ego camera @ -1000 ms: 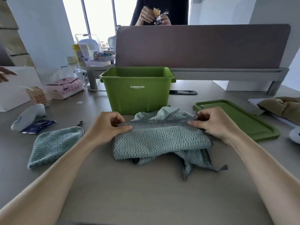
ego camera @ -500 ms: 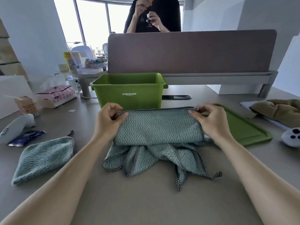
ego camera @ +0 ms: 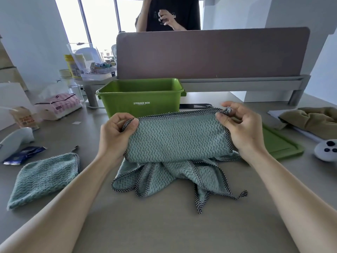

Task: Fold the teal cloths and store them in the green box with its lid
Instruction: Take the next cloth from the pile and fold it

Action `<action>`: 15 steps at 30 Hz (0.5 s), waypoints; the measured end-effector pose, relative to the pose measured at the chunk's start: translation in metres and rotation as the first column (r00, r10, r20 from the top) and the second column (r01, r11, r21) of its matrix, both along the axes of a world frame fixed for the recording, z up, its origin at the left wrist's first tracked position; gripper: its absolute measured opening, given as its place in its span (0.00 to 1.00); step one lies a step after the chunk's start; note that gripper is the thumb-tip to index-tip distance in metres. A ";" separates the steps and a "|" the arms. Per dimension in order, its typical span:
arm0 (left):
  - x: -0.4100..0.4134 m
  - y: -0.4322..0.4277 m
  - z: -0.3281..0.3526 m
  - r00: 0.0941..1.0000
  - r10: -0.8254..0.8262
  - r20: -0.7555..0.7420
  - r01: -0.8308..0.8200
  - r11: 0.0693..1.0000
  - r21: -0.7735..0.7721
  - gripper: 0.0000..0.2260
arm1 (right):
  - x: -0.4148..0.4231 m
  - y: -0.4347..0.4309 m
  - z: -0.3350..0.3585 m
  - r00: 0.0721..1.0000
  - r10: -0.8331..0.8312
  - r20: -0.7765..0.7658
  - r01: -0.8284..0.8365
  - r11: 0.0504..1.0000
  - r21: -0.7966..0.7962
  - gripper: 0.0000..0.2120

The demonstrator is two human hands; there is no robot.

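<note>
Raised since a second ago: teal cloth [ego camera: 176,139], top hem stretched between both hands. Left hand [ego camera: 116,136] pinches left corner, fingers curled. Right hand [ego camera: 242,130] pinches right corner, other fingers loose. Folded cloth [ego camera: 42,178] far left, green box [ego camera: 140,99] behind, lid [ego camera: 280,143] partly hidden right.

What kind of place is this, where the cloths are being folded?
Most likely an office workstation: a grey table backed by a fabric desk divider, tall windows behind it, and desk clutter such as a tissue pack.
</note>
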State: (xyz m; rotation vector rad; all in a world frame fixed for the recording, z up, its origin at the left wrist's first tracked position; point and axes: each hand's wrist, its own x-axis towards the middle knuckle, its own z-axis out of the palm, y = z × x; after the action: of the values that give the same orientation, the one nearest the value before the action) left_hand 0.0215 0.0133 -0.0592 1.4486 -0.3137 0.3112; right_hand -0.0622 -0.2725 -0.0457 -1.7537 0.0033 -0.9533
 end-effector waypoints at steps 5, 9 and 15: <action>-0.003 0.003 0.000 0.995 -0.090 0.033 0.092 0.995 -0.046 0.11 | -0.002 0.001 0.000 1.000 -0.006 0.025 0.008 0.997 -0.079 0.06; -0.002 0.005 -0.001 0.986 -0.153 0.067 0.145 0.982 0.118 0.20 | -0.004 0.003 0.003 0.999 -0.035 -0.023 0.031 0.984 -0.174 0.18; -0.002 0.004 -0.001 0.984 -0.175 -0.015 0.167 0.905 0.390 0.13 | -0.004 0.003 0.001 0.991 -0.130 -0.040 0.117 0.964 -0.238 0.20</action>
State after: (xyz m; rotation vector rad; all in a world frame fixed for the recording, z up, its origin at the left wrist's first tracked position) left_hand 0.0196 0.0176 -0.0606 1.7973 -0.5403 0.1219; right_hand -0.0660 -0.2690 -0.0444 -2.0182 0.0377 -1.0284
